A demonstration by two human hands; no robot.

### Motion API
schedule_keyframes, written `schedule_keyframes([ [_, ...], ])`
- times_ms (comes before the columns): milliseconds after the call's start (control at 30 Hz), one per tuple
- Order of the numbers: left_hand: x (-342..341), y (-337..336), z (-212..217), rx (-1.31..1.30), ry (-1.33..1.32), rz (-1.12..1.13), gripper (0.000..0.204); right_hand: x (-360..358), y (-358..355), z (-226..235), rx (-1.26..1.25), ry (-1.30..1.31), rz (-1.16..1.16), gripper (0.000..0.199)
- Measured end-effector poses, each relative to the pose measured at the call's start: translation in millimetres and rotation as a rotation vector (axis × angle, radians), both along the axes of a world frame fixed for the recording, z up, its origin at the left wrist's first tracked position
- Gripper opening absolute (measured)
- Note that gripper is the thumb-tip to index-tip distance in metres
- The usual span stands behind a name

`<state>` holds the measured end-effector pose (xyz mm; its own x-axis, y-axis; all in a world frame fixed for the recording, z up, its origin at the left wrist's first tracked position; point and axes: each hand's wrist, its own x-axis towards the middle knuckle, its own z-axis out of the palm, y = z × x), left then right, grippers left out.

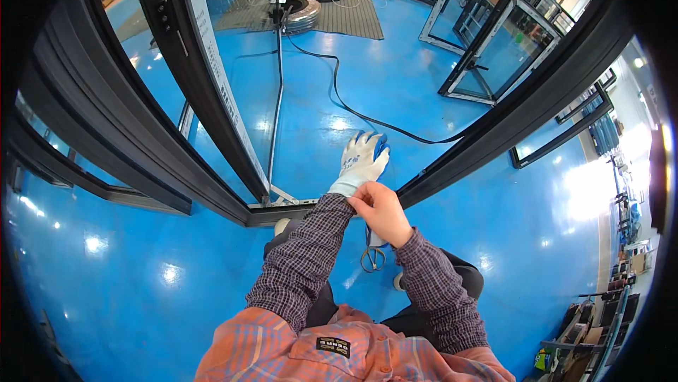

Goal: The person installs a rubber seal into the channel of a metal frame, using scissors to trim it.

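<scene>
- While I crouch over the blue floor (pixel 141 269), my left hand (pixel 363 159) sits inside a white work glove (pixel 357 170), fingers straight, slightly spread, gripping nothing.
- R hand (pixel 381 211) bare, fingertips pinched shut on glove cuff at L wrist.
- Scissors (pixel 373 255) lie on floor just under R wrist, untouched.
- Dark window frame (pixel 233 205) corner just beside gloved hand; black cable (pixel 339 99) runs on floor beyond it.

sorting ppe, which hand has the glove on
The left hand wears the white and blue glove; the right hand is bare, pinching its cuff.
</scene>
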<state>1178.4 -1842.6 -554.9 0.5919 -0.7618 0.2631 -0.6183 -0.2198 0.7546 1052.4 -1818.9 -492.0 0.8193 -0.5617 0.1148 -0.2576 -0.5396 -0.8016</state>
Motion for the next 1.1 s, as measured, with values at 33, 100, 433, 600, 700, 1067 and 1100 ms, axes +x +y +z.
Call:
schedule_keyframes([
  [33,-1.1,-1.3,-0.4,0.014,-0.025,0.003,0.043,0.1,-7.3,3.0,0.131,-0.013,0.025,0.011],
  [100,-3.5,-4.9,1.3,0.037,-0.080,0.007,0.043,0.6,-17.0,9.7,0.389,-0.044,0.074,0.011],
  [433,-0.4,18.1,0.0,-0.324,0.833,-0.340,0.040,-25.0,-4.1,-7.8,0.344,-0.201,-0.099,0.003],
  [600,-50.1,25.0,44.4,-0.346,1.093,-0.790,0.037,-62.5,-56.1,9.2,0.818,-0.662,-0.332,0.004],
  [700,-40.3,25.0,-1.4,-0.221,1.098,-0.816,0.037,-55.9,-68.6,15.3,0.924,-0.834,-0.233,0.005],
  [1067,-11.9,19.1,-1.5,-0.152,0.719,-0.395,0.028,-72.1,-129.4,-79.5,0.785,-0.507,-0.554,0.023],
  [1100,-13.9,19.0,-1.6,-0.151,0.672,-0.421,0.028,-70.9,-126.6,-88.7,1.004,-0.478,-0.559,0.024],
])
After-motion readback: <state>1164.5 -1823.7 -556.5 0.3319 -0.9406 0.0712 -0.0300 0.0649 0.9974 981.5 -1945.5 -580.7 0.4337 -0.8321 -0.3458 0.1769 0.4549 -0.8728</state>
